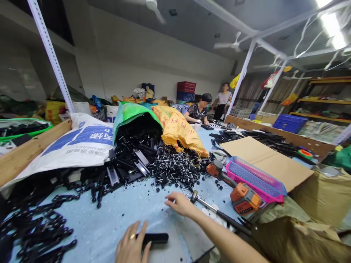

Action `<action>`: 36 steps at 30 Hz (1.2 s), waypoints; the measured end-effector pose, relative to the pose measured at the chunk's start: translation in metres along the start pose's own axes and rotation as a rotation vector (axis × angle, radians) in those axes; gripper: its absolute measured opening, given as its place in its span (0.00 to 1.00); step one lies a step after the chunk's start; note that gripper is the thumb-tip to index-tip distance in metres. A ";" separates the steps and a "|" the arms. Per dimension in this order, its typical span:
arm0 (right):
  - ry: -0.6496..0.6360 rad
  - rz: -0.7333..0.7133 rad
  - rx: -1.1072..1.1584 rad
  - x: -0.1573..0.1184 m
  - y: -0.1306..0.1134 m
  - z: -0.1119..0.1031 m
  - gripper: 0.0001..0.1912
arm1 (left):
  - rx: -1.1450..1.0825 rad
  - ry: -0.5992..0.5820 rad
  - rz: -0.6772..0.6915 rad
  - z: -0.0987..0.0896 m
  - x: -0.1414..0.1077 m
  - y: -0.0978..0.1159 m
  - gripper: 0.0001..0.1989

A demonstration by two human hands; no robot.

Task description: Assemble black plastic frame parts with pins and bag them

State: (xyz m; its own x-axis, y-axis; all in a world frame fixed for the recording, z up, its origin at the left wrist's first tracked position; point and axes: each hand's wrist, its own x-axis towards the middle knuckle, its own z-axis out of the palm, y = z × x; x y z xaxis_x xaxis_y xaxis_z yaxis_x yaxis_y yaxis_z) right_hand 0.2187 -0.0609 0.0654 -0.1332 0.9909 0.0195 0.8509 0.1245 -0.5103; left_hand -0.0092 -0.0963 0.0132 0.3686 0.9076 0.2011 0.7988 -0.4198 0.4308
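Note:
My left hand (133,243), with a ring on one finger, is at the bottom centre, its fingers round one end of a black bar (157,238) that lies on the blue tabletop (109,215). To the right and a little farther off, my right hand (177,203) hovers over the tabletop with its fingers apart and nothing visible between them. Beyond it spreads a pile of small black knobs with metal screws (177,166). A hammer (211,208) lies just right of my right hand.
An orange cordless drill (244,197) and pink and blue baskets (255,179) stand at the right, beside a cardboard sheet (268,160). Black plastic parts (41,233) cover the left. Green (137,113), yellow (181,128) and white sacks (79,142) lie behind. Two people are farther back.

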 end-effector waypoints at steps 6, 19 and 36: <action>0.090 0.093 -0.186 0.073 0.033 -0.035 0.15 | 0.164 -0.303 0.272 -0.008 0.024 0.016 0.22; 0.441 0.516 -0.464 0.145 0.133 -0.147 0.14 | 0.279 -0.095 0.233 0.023 0.007 -0.018 0.20; 0.487 -0.143 0.827 -0.026 -0.039 -0.044 0.16 | -0.617 0.120 -0.015 -0.020 0.039 0.049 0.14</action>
State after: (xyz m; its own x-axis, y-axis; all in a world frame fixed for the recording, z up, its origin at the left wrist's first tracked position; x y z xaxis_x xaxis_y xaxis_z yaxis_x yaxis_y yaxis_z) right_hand 0.2116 -0.0896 0.1226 0.1759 0.9050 0.3874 0.1926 0.3543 -0.9151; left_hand 0.0347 -0.0817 0.0598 0.2749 0.9218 0.2733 0.3689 -0.3636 0.8554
